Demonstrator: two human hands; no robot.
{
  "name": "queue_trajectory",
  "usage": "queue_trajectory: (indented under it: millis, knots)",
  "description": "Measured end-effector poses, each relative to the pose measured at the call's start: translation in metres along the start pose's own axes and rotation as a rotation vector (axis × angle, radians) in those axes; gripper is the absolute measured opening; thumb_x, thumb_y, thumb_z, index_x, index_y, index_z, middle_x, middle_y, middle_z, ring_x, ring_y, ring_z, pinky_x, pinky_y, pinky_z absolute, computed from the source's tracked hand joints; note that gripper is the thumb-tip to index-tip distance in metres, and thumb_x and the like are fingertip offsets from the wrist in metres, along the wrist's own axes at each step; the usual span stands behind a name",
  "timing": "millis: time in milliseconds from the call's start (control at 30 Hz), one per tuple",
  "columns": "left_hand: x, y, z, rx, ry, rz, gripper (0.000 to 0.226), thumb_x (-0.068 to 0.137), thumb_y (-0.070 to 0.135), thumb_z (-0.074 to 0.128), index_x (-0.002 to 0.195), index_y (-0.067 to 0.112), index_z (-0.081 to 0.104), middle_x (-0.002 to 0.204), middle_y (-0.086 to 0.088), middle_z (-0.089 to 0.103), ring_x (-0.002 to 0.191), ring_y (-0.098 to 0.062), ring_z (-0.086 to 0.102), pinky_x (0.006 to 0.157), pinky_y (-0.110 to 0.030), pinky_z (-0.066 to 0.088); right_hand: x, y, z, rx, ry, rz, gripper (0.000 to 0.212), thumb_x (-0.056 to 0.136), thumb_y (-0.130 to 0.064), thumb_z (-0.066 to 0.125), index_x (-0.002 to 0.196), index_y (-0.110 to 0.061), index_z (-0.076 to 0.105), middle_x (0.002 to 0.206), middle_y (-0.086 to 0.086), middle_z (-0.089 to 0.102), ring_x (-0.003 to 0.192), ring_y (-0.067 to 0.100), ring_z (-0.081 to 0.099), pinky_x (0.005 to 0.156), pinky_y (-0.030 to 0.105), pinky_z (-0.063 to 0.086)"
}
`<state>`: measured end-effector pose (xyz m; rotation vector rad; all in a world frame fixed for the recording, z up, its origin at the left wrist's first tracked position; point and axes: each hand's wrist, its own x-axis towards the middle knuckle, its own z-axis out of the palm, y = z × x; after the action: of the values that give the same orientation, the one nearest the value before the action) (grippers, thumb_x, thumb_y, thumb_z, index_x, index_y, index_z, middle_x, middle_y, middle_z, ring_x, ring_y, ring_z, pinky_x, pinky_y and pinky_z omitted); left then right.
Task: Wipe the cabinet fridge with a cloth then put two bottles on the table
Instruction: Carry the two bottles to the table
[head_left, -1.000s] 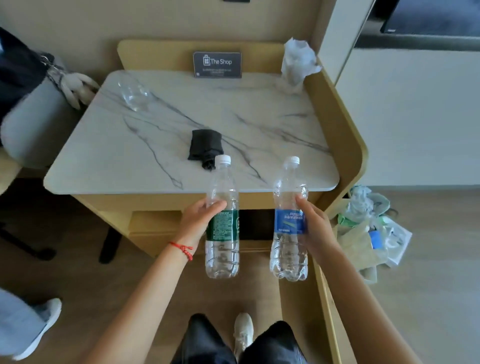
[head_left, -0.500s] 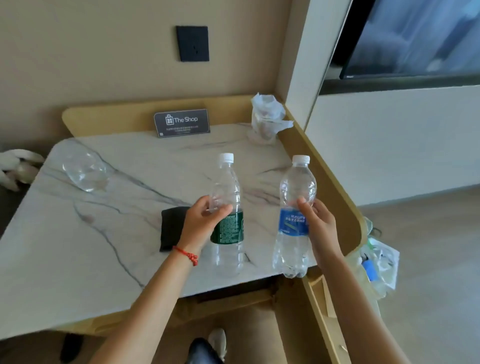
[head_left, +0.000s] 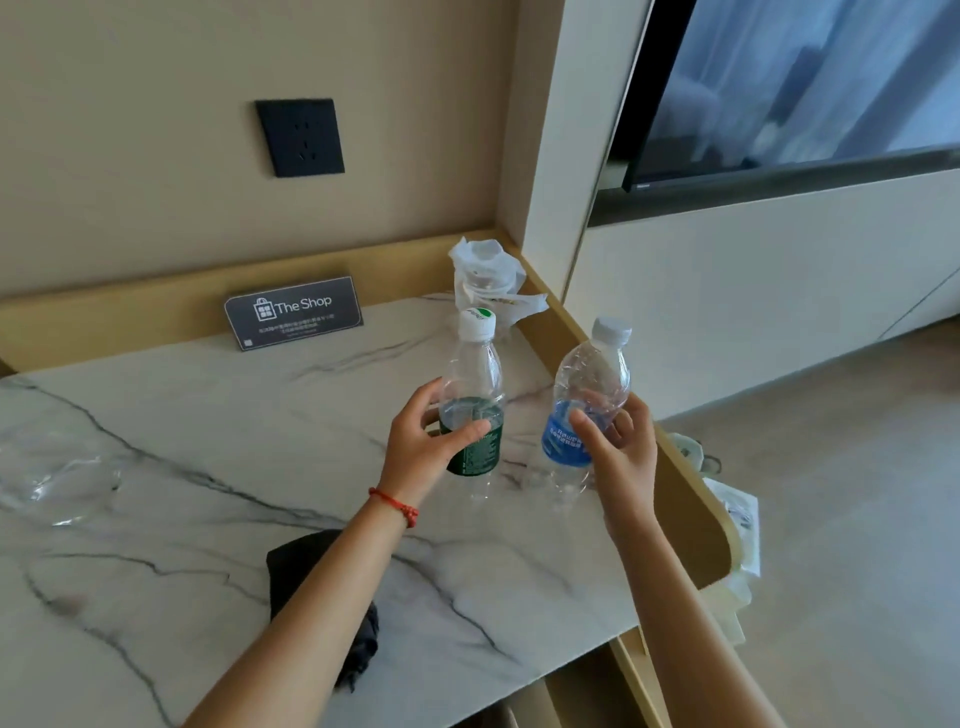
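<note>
Two clear plastic bottles stand over the right part of the marble table (head_left: 182, 519). My left hand (head_left: 423, 447) grips the green-label bottle (head_left: 475, 400) at its label, with the bottle's base at the tabletop. My right hand (head_left: 621, 452) holds the blue-label bottle (head_left: 587, 405), which leans a little to the right, its base at or just above the marble. A dark folded cloth (head_left: 296, 566) lies on the table under my left forearm, partly hidden.
A "The Shop" sign (head_left: 293, 312) leans on the wooden back rim. A crumpled white plastic bag (head_left: 488, 275) sits in the back right corner. A clear glass (head_left: 62, 478) lies at the left. A wall socket (head_left: 300, 137) and screen (head_left: 805, 88) are behind.
Both hands carried the bottles up from below the table's front edge and forward over the marble top. The view rose with them; the cloth is now behind my hands.
</note>
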<state>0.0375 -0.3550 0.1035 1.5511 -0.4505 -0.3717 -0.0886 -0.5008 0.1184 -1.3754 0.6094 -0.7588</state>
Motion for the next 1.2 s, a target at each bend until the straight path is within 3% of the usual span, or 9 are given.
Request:
queue_trajectory:
  millis: [100,200,300,433,667,800,1033,1200]
  knots:
    - [0.017,-0.006,0.007,0.011,0.033,0.002,0.058,0.061,0.022,0.083,0.111,0.024,0.055,0.108,0.009,0.061,0.102,-0.016,0.058,0.083,-0.023,0.048,0.017,0.007,0.007,0.0,-0.012,-0.009,0.052,0.075,-0.013,0.07,0.121,-0.016,0.046,0.113,0.005,0.064,0.097,0.013,0.066,0.084,0.031,0.055]
    - [0.033,-0.014,0.012,0.027,0.039,0.016,0.057,0.066,0.008,0.078,0.116,0.021,0.054,0.112,0.005,0.06,0.105,-0.016,0.057,0.082,-0.015,0.047,0.033,0.013,0.015,0.0,-0.029,-0.027,0.056,0.072,-0.022,0.071,0.121,-0.019,0.045,0.115,0.001,0.062,0.101,0.012,0.064,0.089,0.033,0.052]
    - [0.049,-0.021,0.015,0.043,0.034,0.018,0.06,0.066,0.007,0.078,0.121,0.014,0.054,0.115,0.0,0.061,0.107,-0.016,0.058,0.081,-0.011,0.048,0.048,0.02,0.022,0.007,-0.048,-0.046,0.059,0.068,-0.027,0.071,0.12,-0.021,0.044,0.117,0.001,0.061,0.106,0.014,0.062,0.091,0.032,0.051]
    - [0.066,-0.026,0.016,0.034,0.06,0.028,0.061,0.067,0.006,0.078,0.122,0.012,0.053,0.117,-0.002,0.061,0.105,-0.014,0.058,0.08,-0.009,0.047,0.067,0.032,0.032,-0.008,-0.084,-0.065,0.054,0.073,-0.019,0.072,0.116,-0.031,0.044,0.117,0.001,0.06,0.106,0.015,0.062,0.089,0.028,0.05]
    - [0.093,-0.032,0.014,0.014,0.062,0.046,0.064,0.067,0.002,0.077,0.123,0.016,0.05,0.119,0.001,0.058,0.106,-0.003,0.056,0.082,-0.011,0.046,0.092,0.05,0.045,-0.043,-0.105,-0.054,0.065,0.074,-0.021,0.071,0.129,-0.013,0.038,0.126,0.01,0.055,0.112,0.018,0.059,0.096,0.041,0.049]
    - [0.106,-0.036,0.012,0.033,0.05,0.069,0.064,0.066,0.003,0.078,0.12,0.021,0.05,0.118,0.004,0.059,0.104,0.003,0.057,0.082,-0.013,0.046,0.106,0.054,0.053,-0.066,-0.109,-0.06,0.067,0.073,-0.023,0.071,0.13,-0.016,0.036,0.128,0.009,0.054,0.113,0.018,0.058,0.097,0.043,0.048]
    - [0.122,-0.042,0.013,0.071,0.056,0.084,0.065,0.065,0.011,0.08,0.122,0.02,0.052,0.122,0.001,0.059,0.114,-0.012,0.056,0.09,-0.024,0.048,0.123,0.057,0.06,-0.129,-0.095,-0.106,0.063,0.075,-0.021,0.071,0.123,-0.039,0.033,0.128,0.007,0.053,0.113,0.011,0.057,0.093,0.024,0.049]
    - [0.122,-0.042,0.016,0.083,0.062,0.101,0.066,0.065,0.012,0.08,0.123,0.021,0.051,0.119,0.006,0.059,0.114,-0.013,0.055,0.09,-0.022,0.048,0.123,0.063,0.059,-0.139,-0.093,-0.112,0.07,0.076,-0.008,0.072,0.13,-0.029,0.033,0.131,0.005,0.051,0.115,0.009,0.054,0.092,0.018,0.047]
